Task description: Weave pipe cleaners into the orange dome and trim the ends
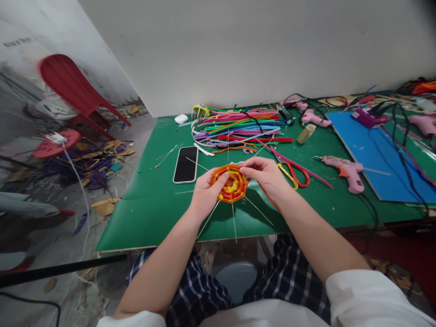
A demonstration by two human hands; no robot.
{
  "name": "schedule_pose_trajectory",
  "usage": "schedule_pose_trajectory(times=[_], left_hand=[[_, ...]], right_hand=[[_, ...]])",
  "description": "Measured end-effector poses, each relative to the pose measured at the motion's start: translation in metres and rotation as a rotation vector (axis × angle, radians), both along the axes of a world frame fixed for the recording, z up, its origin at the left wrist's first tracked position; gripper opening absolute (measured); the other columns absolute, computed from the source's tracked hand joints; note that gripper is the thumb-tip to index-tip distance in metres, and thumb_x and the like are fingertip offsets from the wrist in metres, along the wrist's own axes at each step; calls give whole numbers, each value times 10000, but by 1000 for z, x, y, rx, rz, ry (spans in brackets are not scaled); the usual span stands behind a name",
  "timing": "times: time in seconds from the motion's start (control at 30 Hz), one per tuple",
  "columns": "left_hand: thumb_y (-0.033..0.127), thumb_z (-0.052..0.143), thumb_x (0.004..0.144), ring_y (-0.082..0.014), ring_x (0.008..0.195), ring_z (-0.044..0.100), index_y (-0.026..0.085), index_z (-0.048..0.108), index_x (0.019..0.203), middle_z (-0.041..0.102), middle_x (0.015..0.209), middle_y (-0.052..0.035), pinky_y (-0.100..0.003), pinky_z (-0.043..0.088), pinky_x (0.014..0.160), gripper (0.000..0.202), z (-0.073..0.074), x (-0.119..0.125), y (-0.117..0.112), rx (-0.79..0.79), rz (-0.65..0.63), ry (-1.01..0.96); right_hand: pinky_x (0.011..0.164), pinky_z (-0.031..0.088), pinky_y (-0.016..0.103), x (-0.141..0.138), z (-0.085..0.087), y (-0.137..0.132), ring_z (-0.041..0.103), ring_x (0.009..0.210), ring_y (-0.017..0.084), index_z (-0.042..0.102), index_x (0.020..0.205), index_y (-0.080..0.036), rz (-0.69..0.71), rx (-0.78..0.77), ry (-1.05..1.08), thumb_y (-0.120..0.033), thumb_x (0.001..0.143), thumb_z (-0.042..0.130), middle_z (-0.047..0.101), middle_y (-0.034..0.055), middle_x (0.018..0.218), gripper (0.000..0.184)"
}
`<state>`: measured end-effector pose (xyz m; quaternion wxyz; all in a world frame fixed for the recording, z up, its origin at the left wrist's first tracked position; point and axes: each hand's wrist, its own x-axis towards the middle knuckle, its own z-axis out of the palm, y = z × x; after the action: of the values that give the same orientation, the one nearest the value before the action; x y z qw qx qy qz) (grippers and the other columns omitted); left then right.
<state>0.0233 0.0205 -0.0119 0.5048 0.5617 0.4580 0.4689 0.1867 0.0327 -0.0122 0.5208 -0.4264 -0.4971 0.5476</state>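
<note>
Above the green table, a round woven piece [235, 184] in orange, red and yellow bands is held up, with thin pale spokes sticking out all round it. My left hand [208, 190] grips its left side, thumb lying across the front. At the upper right rim, my right hand [264, 175] pinches with thumb and forefinger. From below that hand an orange strand [270, 199] hangs down toward the right forearm; its upper end is hidden by the fingers. Just beyond the right hand lie scissors [299, 176] with red and yellow handles.
A phone [185, 165] lies left of the hands. Behind are bundled colourful pipe cleaners [241, 122] and a white case [181, 119]. Rightward sit a pink glue gun [350, 171], a blue board [368, 154] and cables. A red chair [70, 86] stands on the littered floor.
</note>
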Motion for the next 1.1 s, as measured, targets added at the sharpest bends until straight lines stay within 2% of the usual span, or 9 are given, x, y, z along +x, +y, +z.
schedule_pose_trajectory(times=[0.07,0.2,0.27,0.33,0.43,0.57,0.7,0.9,1.1], left_hand=[[321,592,736,-187,895,591,166,570,1041,637,988,-62,-306,466,801,342,5,-8,0,-27,-173,16],[281,740,576,-262,1156,437,234,429,1246,468,1275,-91,-358,381,930,740,16,-44,7,-137,-804,53],[388,756,519,-306,1214,355,251,318,1321,361,1355,-114,-401,361,941,924,19,-59,11,-207,-962,-24],[518,704,525,-330,1221,336,259,234,1354,318,1377,-132,-426,373,919,988,20,-65,13,-254,-919,-128],[479,688,586,-332,1246,286,260,257,1347,295,1391,-122,-426,352,935,902,17,-57,11,-277,-855,-157],[379,752,537,-355,1252,255,263,267,1342,280,1399,-115,-444,347,936,947,9,-50,10,-301,-927,-216],[448,747,508,-383,1189,351,264,238,1351,292,1388,-139,-463,418,848,1001,3,-56,12,-394,-983,-285],[334,647,686,-286,1169,412,227,428,1263,437,1308,-96,-392,353,944,626,-2,-30,5,-336,-684,-211],[289,605,728,-219,986,553,199,548,1147,614,1080,-67,-339,430,853,433,-12,-5,0,-330,-441,-190]], right_hand=[[537,453,221,2,2,0,575,657,111,639,693,-170,7,-11,16,-302,606,693,647,14,755,167],[521,446,219,10,7,-2,573,627,103,640,678,-164,97,-61,-8,-290,597,701,649,12,749,162],[509,445,214,13,8,-2,565,599,95,645,687,-160,148,-89,-20,-286,601,701,642,7,715,162],[495,447,206,14,8,-2,560,572,88,645,692,-158,184,-113,-20,-284,607,701,631,-1,675,163],[482,451,195,15,7,0,552,541,80,645,695,-154,225,-133,-25,-280,614,699,615,-12,618,160],[471,451,182,17,6,1,546,531,72,648,694,-149,266,-121,-41,-275,624,694,612,-12,617,151],[463,454,185,20,7,2,547,514,72,649,694,-146,356,-115,-61,-272,630,690,611,-11,613,147],[479,457,195,20,5,3,550,535,79,653,722,-134,407,-116,-141,-275,638,682,611,-2,619,167],[471,437,204,15,3,2,526,517,75,642,712,-134,285,-60,-170,-318,640,675,601,-7,602,200]])
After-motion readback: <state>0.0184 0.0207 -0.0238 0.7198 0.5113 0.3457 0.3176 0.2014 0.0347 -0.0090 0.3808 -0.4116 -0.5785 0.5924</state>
